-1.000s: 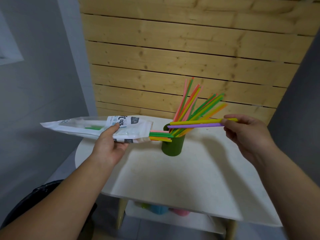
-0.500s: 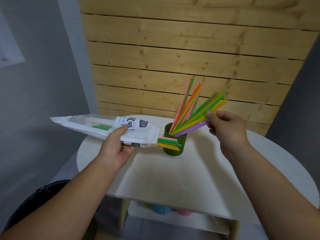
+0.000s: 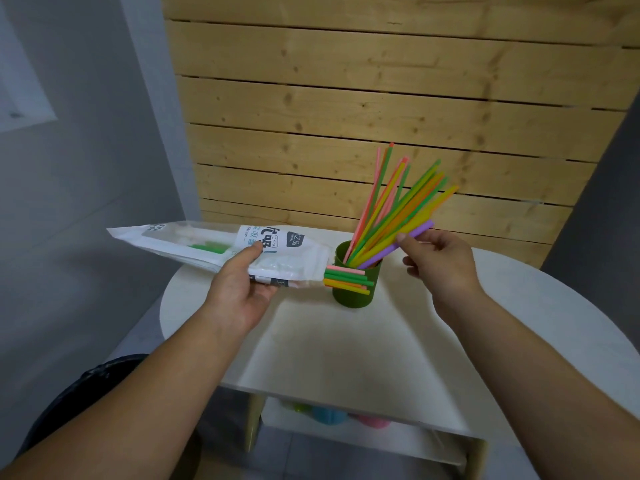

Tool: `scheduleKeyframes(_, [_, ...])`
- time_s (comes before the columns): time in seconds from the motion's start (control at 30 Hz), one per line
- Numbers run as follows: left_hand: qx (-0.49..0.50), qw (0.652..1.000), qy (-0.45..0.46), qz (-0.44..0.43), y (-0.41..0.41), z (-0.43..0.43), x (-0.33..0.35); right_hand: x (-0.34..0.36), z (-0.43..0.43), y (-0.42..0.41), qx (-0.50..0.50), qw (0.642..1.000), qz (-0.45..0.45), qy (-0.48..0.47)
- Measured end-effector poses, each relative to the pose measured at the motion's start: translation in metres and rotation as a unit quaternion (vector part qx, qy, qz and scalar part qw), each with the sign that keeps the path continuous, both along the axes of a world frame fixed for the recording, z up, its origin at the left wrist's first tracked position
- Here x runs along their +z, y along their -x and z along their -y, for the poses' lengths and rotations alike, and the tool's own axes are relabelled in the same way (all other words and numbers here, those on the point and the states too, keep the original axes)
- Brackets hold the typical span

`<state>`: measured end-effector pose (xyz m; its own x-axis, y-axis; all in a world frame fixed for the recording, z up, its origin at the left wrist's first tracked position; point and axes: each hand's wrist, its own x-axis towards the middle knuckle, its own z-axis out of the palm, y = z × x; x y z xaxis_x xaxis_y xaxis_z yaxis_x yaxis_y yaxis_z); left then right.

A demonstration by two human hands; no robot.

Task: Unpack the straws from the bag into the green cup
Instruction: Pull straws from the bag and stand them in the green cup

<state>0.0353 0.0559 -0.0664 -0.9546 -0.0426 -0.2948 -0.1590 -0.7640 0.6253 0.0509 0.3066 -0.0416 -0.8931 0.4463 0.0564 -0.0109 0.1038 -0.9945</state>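
A dark green cup [image 3: 353, 296] stands on the white round table [image 3: 346, 351] and holds several coloured straws [image 3: 391, 209] that fan up and to the right. My left hand [image 3: 239, 289] grips a white plastic straw bag [image 3: 207, 244], held level just left of the cup. Short ends of several straws [image 3: 346, 278] stick out of the bag's mouth in front of the cup. My right hand [image 3: 440, 265] is right of the cup, thumb and forefinger pinching a purple straw [image 3: 388, 251] whose lower end sits in the cup.
A wooden slat wall [image 3: 346, 116] rises close behind the table. Coloured cups [image 3: 329, 415] sit on the shelf under the tabletop. A dark bin [image 3: 104, 375] is on the floor at lower left, beside a grey wall.
My right hand has tipped the purple and yellow straws from level into the cup, and they now lean with the others. The bag has moved a little closer to the cup.
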Motion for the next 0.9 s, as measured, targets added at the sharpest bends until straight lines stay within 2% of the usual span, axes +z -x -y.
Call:
scheduleKeyframes(0.1, [0.003, 1.000, -0.005, -0.006, 0.000, 0.001, 0.003, -0.002, 0.007, -0.016, -0.003, 0.996, 0.085, -0.013])
scheduleKeyframes(0.2, [0.004, 1.000, -0.011, -0.009, -0.001, 0.001, 0.006, 0.004, 0.018, -0.034, 0.102, 0.984, 0.146, -0.008])
scheduleKeyframes(0.27, [0.004, 1.000, -0.013, -0.010, -0.002, 0.000, 0.007, 0.008, 0.027, -0.041, 0.162, 0.981, 0.108, -0.025])
scheduleKeyframes(0.43, [0.002, 1.000, -0.007, -0.010, -0.006, -0.001, 0.008, 0.008, 0.039, -0.045, 0.187, 0.976, -0.006, -0.115])
scheduleKeyframes(0.6, [-0.003, 1.000, 0.006, -0.009, -0.007, 0.001, 0.007, 0.006, 0.039, -0.042, 0.167, 0.967, -0.019, -0.190])
scheduleKeyframes(0.73, [0.002, 1.000, 0.004, -0.009, -0.007, 0.003, 0.008, 0.006, 0.040, -0.043, 0.186, 0.967, -0.038, -0.169])
scheduleKeyframes(0.9, [-0.001, 1.000, 0.003, -0.004, -0.007, 0.000, 0.009, 0.006, 0.041, -0.043, 0.181, 0.964, -0.028, -0.194])
